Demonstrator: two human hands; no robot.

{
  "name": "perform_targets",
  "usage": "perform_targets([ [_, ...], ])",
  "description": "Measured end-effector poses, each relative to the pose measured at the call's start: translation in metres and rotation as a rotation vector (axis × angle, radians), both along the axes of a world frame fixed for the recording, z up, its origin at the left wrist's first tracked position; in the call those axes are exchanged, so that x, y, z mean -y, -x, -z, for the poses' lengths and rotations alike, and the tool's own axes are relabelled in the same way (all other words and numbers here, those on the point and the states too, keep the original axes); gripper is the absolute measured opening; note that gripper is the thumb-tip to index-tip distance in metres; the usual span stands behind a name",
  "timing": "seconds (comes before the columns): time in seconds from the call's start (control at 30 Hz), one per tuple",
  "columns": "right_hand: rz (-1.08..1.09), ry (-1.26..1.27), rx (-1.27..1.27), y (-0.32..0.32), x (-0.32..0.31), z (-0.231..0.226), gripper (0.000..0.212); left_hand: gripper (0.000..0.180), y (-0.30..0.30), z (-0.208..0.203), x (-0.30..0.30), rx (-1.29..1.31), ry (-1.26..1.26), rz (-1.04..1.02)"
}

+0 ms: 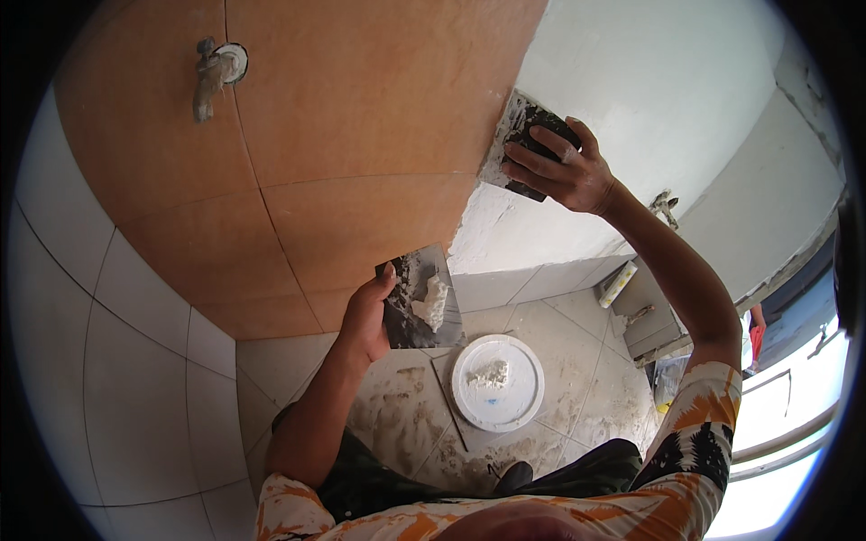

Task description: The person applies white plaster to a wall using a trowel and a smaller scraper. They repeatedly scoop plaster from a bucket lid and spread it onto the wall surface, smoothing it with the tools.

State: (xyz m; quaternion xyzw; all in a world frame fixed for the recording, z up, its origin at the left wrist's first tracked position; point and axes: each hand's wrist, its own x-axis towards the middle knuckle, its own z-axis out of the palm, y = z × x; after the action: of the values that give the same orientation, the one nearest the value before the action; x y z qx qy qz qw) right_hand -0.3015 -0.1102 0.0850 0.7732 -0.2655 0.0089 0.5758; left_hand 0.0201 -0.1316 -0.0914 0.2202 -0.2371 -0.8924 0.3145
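- While I look on, two dark flat tools are up in use: a putty-laden plate (427,263) in the left hand (365,316), and a blade (526,122) in the right hand (568,171), at the border of orange tiles (352,90) and white wall (631,72).
- I count two white lumps: one (434,305) on the plate, another on a round white lid (497,419) low between the person's legs.
- One tap (209,77) juts from the tiles, well clear of both hands; the plate blocks some tile and floor.
- Left fingers grip the plate's edge, thumb on top, forearm rising.
- Right fingers spread over the blade, gripping it, arm stretched up and outward.
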Motion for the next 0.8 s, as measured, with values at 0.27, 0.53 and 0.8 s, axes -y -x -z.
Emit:
perform_targets([
  [0.27, 0.126, 0.033, 0.018, 0.026, -0.021, 0.015, 0.03, 0.038, -0.001, 0.001, 0.001, 0.037, 0.011, -0.034],
  [0.53, -0.01, -0.045, 0.021, -0.001, -0.009, 0.025, 0.027, 0.042, 0.0, 0.004, 0.0, -0.017, 0.041, -0.028],
  [0.8, 0.085, -0.011, 0.081, 0.021, -0.015, 0.051, 0.033, 0.042, 0.0, -0.003, -0.003, 0.027, 0.023, -0.057],
])
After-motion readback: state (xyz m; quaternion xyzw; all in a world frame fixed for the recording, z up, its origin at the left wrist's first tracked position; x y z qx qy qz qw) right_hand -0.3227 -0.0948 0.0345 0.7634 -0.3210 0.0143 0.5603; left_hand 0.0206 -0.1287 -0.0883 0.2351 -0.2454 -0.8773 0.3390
